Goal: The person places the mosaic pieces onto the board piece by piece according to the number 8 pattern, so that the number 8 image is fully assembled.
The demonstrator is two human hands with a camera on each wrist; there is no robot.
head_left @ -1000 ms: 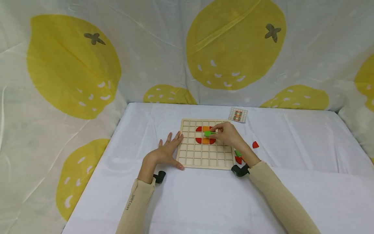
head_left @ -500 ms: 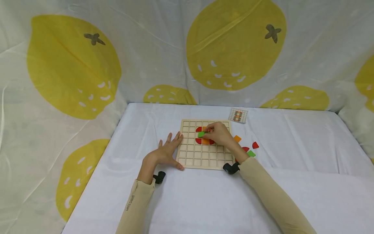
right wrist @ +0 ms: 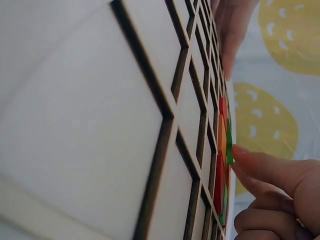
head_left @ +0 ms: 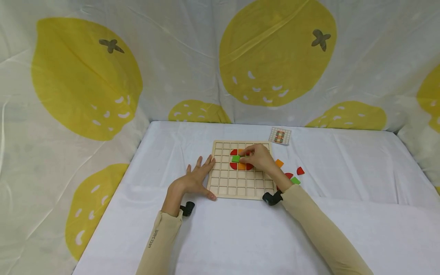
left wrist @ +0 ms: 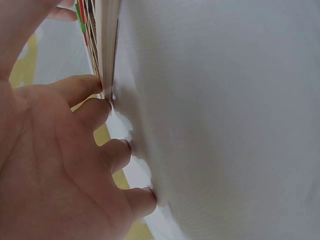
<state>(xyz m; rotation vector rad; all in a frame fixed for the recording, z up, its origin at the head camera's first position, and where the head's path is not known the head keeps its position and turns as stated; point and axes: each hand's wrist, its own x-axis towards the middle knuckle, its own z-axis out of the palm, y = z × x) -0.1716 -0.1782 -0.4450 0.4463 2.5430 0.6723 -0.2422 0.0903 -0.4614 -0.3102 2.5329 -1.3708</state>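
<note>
A square wooden grid board [head_left: 223, 181] lies on the white cloth. My right hand [head_left: 260, 158] pinches a green square tile [head_left: 235, 158] between thumb and fingertips, over a cell left of the pattern's middle. In the right wrist view the green tile [right wrist: 229, 142] stands slightly proud of the grid. Red quarter-round pieces [head_left: 233, 166] and orange squares [head_left: 241, 166] sit in the cells above and below it. Another green edge [right wrist: 223, 205] shows lower in that view. My left hand [head_left: 194, 180], fingers spread, rests against the board's left edge.
Right of the board lie a loose orange tile [head_left: 279, 163], a red piece [head_left: 300, 170] and a green tile [head_left: 295, 180], others partly hidden by my forearm. A small printed pattern card [head_left: 280, 136] lies behind. Lemon-printed curtains [head_left: 192, 57] enclose the table.
My right hand has moved left with the green tile, from the pattern's middle to its left column, and lowered it there. My left hand has stayed still.
</note>
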